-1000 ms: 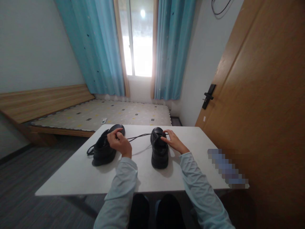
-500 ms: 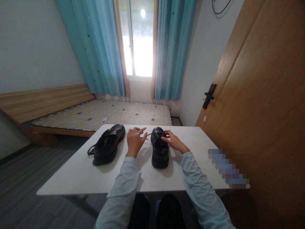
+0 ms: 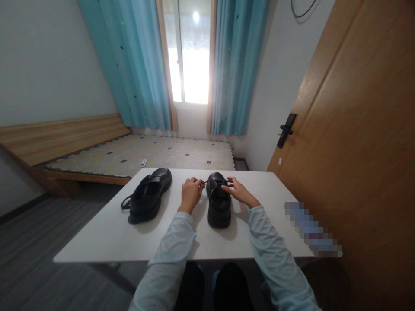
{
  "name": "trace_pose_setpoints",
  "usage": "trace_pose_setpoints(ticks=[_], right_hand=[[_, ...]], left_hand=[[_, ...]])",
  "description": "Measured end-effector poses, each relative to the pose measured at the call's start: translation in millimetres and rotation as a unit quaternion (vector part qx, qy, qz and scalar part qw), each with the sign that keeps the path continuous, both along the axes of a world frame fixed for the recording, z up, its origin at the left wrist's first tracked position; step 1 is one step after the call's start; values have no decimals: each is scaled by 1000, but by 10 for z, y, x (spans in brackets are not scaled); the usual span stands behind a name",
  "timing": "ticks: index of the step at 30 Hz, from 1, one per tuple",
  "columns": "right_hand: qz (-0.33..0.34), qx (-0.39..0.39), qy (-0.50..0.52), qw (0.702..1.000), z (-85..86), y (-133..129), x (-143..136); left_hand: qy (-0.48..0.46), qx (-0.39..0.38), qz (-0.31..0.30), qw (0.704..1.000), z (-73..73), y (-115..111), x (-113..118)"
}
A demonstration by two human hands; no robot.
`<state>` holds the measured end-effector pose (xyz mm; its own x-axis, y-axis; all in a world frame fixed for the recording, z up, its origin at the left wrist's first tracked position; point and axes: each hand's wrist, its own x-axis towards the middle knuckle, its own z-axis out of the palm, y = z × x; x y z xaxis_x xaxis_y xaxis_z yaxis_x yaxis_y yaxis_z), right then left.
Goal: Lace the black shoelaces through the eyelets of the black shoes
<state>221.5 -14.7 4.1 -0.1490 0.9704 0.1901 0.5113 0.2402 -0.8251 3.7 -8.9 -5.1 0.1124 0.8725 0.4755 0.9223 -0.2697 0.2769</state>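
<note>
A black lace-up shoe (image 3: 219, 216) stands on the white table (image 3: 129, 246), toe pointing away from me. Just left of it, my left hand (image 3: 192, 193) is closed in a pinch on the dark shoelace (image 3: 208, 182) that comes off the shoe's front. My right hand (image 3: 240, 191) rests against the shoe's right side, thumb at the opening by the tongue and fingers along the outer edge, steadying it. Whether a second lace end lies under those fingers is hidden. The other black shoe (image 3: 146, 211) lies farther left, its lace looped out near the heel.
Behind the table is a bed (image 3: 168, 151) with a small white remote (image 3: 143, 163) on its patterned mattress. A blurred bluish item (image 3: 311, 231) lies along the table's right edge. The wooden door (image 3: 353, 142) stands close on the right.
My left hand has moved right toward the shoe, and its spread fingers have closed on the lace. The right hand stays at the shoe's side.
</note>
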Motion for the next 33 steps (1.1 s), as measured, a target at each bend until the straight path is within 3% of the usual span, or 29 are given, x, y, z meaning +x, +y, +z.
trace_pose_setpoints(ticks=[7, 13, 19, 27, 33], right_hand=[[3, -35, -12, 999, 18, -12, 2], [0, -17, -24, 1000, 34, -23, 0], [4, -27, -5, 1000, 3, 1, 13], [11, -24, 6, 1000, -18, 16, 25], [15, -23, 4, 1000, -40, 35, 37]], left_hand=[[-29, 18, 85, 996, 17, 18, -40], [-87, 28, 145, 985, 38, 39, -118], [-118, 65, 170, 976, 74, 28, -187], [-299, 227, 212, 903, 131, 9, -278], [-256, 289, 281, 879, 179, -104, -289]])
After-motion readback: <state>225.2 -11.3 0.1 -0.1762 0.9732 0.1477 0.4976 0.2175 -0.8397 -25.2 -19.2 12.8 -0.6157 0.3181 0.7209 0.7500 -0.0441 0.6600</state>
